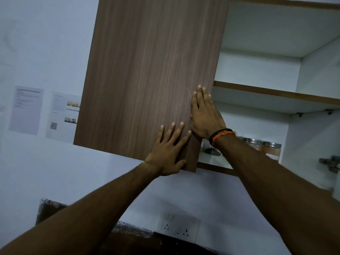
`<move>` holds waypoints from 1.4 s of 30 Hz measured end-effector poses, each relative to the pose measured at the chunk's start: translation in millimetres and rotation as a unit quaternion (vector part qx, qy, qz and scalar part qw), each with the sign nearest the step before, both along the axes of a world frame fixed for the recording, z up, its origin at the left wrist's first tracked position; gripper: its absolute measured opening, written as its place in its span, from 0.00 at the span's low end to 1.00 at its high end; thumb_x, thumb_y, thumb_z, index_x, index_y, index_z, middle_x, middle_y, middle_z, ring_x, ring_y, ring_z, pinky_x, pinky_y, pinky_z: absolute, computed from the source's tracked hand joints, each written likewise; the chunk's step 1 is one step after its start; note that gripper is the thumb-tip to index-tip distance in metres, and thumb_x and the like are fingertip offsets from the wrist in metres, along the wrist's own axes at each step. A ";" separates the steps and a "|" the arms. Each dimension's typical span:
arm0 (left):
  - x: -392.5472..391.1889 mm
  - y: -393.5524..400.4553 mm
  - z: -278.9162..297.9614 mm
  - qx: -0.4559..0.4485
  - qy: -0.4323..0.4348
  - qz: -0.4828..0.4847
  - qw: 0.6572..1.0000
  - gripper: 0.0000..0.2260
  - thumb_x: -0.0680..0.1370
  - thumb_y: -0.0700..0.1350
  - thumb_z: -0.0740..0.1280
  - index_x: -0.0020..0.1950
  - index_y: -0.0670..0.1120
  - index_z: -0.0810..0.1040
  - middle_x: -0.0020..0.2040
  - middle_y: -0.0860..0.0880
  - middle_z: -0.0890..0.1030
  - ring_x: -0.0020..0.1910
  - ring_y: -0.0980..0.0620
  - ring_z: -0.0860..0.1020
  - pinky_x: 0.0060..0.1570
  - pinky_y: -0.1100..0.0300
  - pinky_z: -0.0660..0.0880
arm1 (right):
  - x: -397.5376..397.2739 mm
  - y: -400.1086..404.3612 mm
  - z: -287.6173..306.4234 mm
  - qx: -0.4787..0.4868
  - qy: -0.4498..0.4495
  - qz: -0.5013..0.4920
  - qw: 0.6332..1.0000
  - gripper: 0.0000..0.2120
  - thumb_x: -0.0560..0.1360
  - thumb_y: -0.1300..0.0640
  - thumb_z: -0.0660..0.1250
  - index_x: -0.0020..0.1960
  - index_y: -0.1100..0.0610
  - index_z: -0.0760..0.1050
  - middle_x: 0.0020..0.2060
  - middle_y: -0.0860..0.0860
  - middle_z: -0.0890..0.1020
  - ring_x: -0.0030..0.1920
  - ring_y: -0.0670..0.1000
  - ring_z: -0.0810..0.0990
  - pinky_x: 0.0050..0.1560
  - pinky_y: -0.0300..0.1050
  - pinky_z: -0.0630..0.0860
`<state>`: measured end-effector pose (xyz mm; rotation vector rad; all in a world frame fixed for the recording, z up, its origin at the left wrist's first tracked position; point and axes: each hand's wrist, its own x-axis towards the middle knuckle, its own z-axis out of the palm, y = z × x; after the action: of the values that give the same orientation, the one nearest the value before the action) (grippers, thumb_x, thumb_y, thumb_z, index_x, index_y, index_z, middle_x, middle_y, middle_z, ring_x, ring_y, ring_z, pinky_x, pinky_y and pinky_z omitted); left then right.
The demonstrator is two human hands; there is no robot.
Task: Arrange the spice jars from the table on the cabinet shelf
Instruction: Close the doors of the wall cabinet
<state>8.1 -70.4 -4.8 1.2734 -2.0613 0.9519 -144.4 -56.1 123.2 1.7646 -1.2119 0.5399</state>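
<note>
A single head-worn view tilts upward, close to the wall cabinet door (147, 74) and open shelves (276, 92).
</note>
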 end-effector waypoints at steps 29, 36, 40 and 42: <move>-75.3 64.2 -5.2 0.107 -0.110 -0.165 0.974 0.40 0.78 0.49 0.66 0.83 0.49 0.46 0.83 0.44 0.44 0.81 0.40 0.42 0.79 0.44 0.49 | -108.4 122.1 -5.7 0.023 -0.066 -0.058 0.996 0.18 0.76 0.58 0.63 0.65 0.60 0.78 0.69 0.59 0.74 0.70 0.59 0.69 0.70 0.57 0.68; -186.2 113.8 -8.6 0.090 -0.098 -0.308 0.942 0.34 0.80 0.54 0.64 0.82 0.48 0.53 0.82 0.45 0.52 0.80 0.42 0.51 0.78 0.47 0.48 | -203.8 226.3 -3.2 -0.077 -0.066 -0.212 0.972 0.11 0.71 0.59 0.62 0.43 0.61 0.82 0.37 0.56 0.82 0.42 0.58 0.78 0.44 0.50 0.76; -256.9 159.1 3.5 0.104 -0.079 -0.409 0.903 0.34 0.81 0.54 0.64 0.82 0.48 0.52 0.82 0.45 0.52 0.80 0.43 0.51 0.77 0.48 0.48 | -254.0 289.4 -4.4 -0.103 -0.042 -0.313 0.943 0.10 0.70 0.60 0.61 0.38 0.64 0.79 0.31 0.58 0.79 0.41 0.60 0.75 0.42 0.51 0.73; -286.6 181.4 7.6 0.107 -0.076 -0.440 0.888 0.34 0.81 0.53 0.64 0.82 0.49 0.51 0.83 0.46 0.50 0.81 0.43 0.50 0.78 0.48 0.47 | -274.2 315.7 -4.2 -0.107 -0.028 -0.343 0.933 0.11 0.70 0.60 0.60 0.38 0.65 0.79 0.32 0.57 0.79 0.44 0.60 0.75 0.44 0.53 0.72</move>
<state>-278.6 111.0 2.8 0.2254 -2.5259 0.4022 -418.6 259.7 119.0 1.0465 -1.6303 0.2882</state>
